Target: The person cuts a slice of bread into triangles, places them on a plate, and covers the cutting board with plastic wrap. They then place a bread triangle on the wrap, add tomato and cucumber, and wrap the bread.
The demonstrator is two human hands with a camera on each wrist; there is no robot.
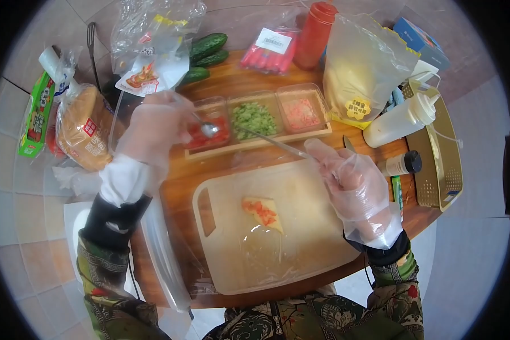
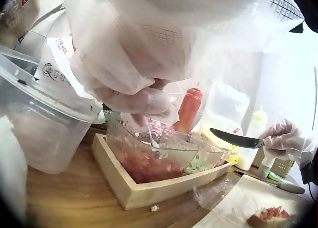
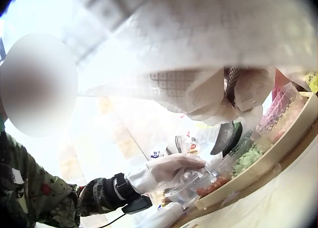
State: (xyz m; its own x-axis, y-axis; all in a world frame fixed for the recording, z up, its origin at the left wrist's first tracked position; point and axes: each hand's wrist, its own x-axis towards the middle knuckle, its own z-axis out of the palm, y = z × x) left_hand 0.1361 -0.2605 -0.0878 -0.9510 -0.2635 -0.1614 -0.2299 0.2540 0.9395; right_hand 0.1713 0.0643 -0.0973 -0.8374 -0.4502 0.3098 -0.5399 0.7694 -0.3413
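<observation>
My left hand (image 1: 150,130), in a clear plastic glove, grips a metal spoon (image 1: 209,130). The spoon's bowl hangs over the compartment of diced red food (image 1: 220,136), at the left end of a wooden tray (image 1: 255,148). In my right hand (image 1: 354,184), also gloved, is a knife (image 1: 276,141), its blade pointing left above the front edge of the tray. A small piece of bread (image 1: 276,222), partly covered with diced red food, lies on the pale cutting board (image 1: 317,243). The left wrist view shows the dark knife blade (image 2: 236,138) from the side.
Chopped green food (image 1: 254,120) and pale pink bits (image 1: 300,113) fill the other compartments. Behind stand cucumbers (image 1: 208,48), a pink packet (image 1: 271,56) and a red squeeze bottle (image 1: 316,37). Bagged bread (image 1: 85,127) is left; a white squeeze bottle (image 1: 399,120) and a basket (image 1: 436,164) are right.
</observation>
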